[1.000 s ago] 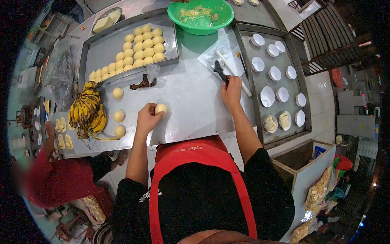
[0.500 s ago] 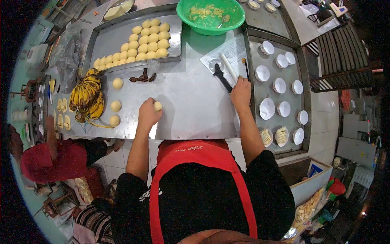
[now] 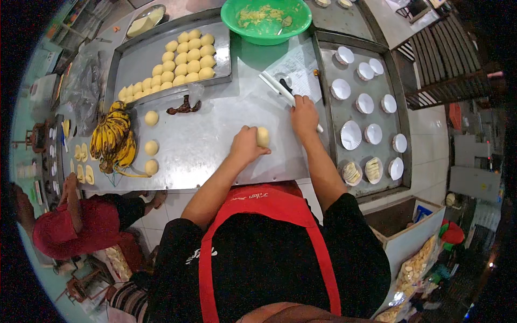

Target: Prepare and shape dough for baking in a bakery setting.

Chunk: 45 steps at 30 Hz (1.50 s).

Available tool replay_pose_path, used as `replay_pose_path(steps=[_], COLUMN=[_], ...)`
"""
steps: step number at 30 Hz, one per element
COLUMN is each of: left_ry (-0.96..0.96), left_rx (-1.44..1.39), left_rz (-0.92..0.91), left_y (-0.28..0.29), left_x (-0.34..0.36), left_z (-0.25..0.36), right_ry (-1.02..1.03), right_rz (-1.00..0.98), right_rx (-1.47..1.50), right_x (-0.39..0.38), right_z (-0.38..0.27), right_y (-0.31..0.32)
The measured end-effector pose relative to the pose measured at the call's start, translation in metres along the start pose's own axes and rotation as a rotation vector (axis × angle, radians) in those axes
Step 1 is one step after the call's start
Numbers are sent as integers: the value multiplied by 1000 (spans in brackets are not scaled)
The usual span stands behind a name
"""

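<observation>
My left hand (image 3: pixel 247 145) is closed around a pale dough ball (image 3: pixel 262 137) low over the bare middle of the metal table (image 3: pixel 215 124). A little to the right, my right hand (image 3: pixel 305 116) grips a slim white rolling pin (image 3: pixel 278 88), which slants from upper left to lower right beneath my fingers. Part of a black-handled tool (image 3: pixel 285 85) shows beside the pin, on a printed sheet of paper (image 3: pixel 302 72). Left of my hands, three loose dough balls (image 3: pixel 151 146) sit in a column on the table.
A tray (image 3: pixel 223 72) of dough balls stands behind, near a green bowl (image 3: pixel 242 32). Bananas (image 3: pixel 110 134) lie left, by flat dough pieces (image 3: pixel 85 173). At right, a tray (image 3: pixel 334 110) holds paper cups (image 3: pixel 364 103), two filled. A person in red (image 3: pixel 59 231) is at far left.
My left hand has carried the dough ball to the right, toward the middle. My right hand has taken up the rolling pin and drawn it left, tilting it more.
</observation>
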<state>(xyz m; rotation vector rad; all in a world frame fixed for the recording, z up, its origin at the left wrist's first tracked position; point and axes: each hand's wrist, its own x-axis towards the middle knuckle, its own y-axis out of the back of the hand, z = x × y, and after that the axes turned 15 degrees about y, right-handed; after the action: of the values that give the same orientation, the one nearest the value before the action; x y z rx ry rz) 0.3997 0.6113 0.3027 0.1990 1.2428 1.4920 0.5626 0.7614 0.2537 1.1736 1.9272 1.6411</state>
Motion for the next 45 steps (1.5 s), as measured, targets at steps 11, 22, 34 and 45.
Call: replay_pose_path(steps=[11, 22, 34, 45], left_ry=[-542, -600, -380, -465], left_rx=[212, 259, 328, 229], left_rz=[246, 618, 569, 409], left_y=[-21, -25, 13, -22], left_x=[-30, -14, 103, -4], left_z=[-38, -81, -37, -68], right_ry=[26, 358, 297, 241], right_rz=[7, -94, -84, -154], right_rx=[227, 82, -103, -9], right_x=[-54, -98, 9, -102], right_z=[-36, -60, -31, -64], right_y=[24, 17, -10, 2])
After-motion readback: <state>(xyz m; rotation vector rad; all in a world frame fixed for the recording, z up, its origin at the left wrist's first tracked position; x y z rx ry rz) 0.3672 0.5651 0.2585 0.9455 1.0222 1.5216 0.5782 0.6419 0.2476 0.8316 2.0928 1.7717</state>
